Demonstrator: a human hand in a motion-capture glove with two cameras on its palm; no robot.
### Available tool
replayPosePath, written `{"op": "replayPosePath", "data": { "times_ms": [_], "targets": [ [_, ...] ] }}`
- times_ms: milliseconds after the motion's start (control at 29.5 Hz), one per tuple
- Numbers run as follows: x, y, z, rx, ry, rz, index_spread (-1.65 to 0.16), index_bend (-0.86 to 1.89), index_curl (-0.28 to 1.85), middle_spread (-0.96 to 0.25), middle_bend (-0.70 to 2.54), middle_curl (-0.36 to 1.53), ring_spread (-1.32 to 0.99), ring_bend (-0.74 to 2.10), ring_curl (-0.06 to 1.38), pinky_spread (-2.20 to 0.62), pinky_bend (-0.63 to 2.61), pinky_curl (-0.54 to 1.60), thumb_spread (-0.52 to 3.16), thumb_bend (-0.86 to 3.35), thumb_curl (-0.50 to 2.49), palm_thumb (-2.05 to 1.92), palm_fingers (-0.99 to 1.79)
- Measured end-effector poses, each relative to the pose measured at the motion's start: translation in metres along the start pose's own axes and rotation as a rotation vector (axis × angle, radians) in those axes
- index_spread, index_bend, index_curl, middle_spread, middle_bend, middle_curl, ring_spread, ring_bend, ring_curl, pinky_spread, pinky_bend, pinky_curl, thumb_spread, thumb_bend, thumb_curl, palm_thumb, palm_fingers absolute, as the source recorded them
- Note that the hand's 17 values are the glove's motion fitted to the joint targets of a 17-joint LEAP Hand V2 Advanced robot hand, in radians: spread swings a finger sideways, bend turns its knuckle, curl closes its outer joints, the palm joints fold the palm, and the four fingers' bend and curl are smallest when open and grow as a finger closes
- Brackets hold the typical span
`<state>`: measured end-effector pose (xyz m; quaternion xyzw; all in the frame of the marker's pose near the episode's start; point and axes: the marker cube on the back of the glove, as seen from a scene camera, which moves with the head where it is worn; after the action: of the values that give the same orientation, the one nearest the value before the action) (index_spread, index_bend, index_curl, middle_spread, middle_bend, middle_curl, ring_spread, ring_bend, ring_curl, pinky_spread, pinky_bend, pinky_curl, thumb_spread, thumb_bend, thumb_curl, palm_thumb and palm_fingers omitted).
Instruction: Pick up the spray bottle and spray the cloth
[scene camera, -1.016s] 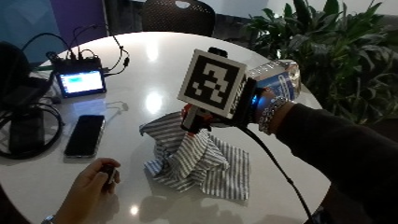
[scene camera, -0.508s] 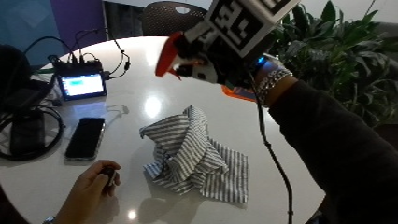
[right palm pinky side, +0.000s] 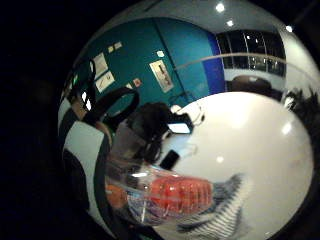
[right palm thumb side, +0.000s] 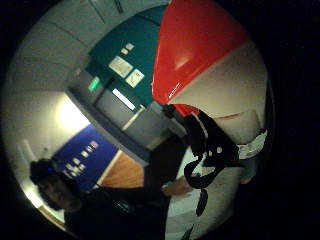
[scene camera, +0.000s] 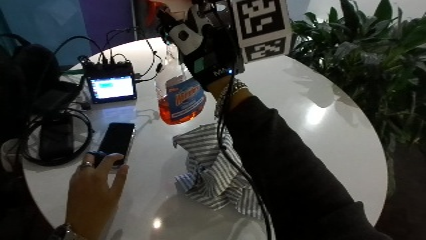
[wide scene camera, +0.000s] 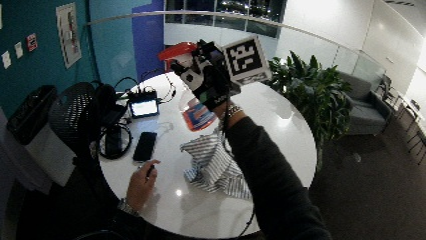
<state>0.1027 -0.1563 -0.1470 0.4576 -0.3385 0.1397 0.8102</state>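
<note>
My gloved right hand (scene camera: 208, 56) grips the spray bottle (scene camera: 181, 99) by its neck and holds it high above the white round table (scene camera: 319, 125). The bottle is clear, with orange liquid in its lower part and a red spray head (wide scene camera: 177, 50). Below and just nearer than the bottle, a crumpled striped cloth (scene camera: 214, 172) lies on the table. In the little finger side palm view the bottle's body (right palm pinky side: 175, 196) lies close to the palm, with the cloth (right palm pinky side: 222, 215) beneath. The red and white spray head (right palm thumb side: 200, 50) fills the thumb side palm view.
A black phone (scene camera: 117, 140) lies beside the cloth, and a bare left hand (scene camera: 98, 176) rests at its near end. A small lit screen (scene camera: 112, 88) and black cables (scene camera: 50, 137) sit at the table's far side. Plants (scene camera: 363, 60) stand beyond the table.
My hand has lifted the spray bottle from beside the cloth to well above the table. The outside camera has shifted too. The cloth lies where it was.
</note>
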Motion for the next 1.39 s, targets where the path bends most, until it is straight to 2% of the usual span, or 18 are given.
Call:
{"op": "replayPosePath", "data": {
  "times_ms": [135,305,576,745,1388],
  "targets": [
    [0.041,0.0,0.009,0.016,-0.14,0.142,-0.28,0.17,0.46,-0.21,0.57,0.48,-0.16,0.67,0.43,-0.28,0.51,0.4,1.19,-0.01,0.37,0.78,1.3],
    [0.066,0.008,0.022,-0.017,-0.16,0.235,-0.28,0.24,0.48,-0.21,0.58,0.48,-0.16,0.64,0.42,-0.11,0.29,0.35,1.17,-0.01,0.37,0.82,1.16],
    [0.082,0.012,0.019,-0.007,-0.108,0.282,-0.28,0.25,0.49,-0.21,0.57,0.48,-0.15,0.58,0.41,0.07,0.09,0.27,1.13,-0.02,0.36,0.84,1.1],
    [0.091,0.011,0.015,0.037,-0.137,0.314,-0.28,0.26,0.5,-0.21,0.56,0.47,-0.18,0.54,0.41,0.12,0.09,0.24,1.11,-0.02,0.35,0.84,1.1],
    [0.093,0.007,0.011,0.076,-0.076,0.287,-0.29,0.21,0.49,-0.22,0.5,0.46,-0.21,0.53,0.42,0.14,0.12,0.18,1.08,-0.02,0.33,0.84,1.12]
  ]
}}
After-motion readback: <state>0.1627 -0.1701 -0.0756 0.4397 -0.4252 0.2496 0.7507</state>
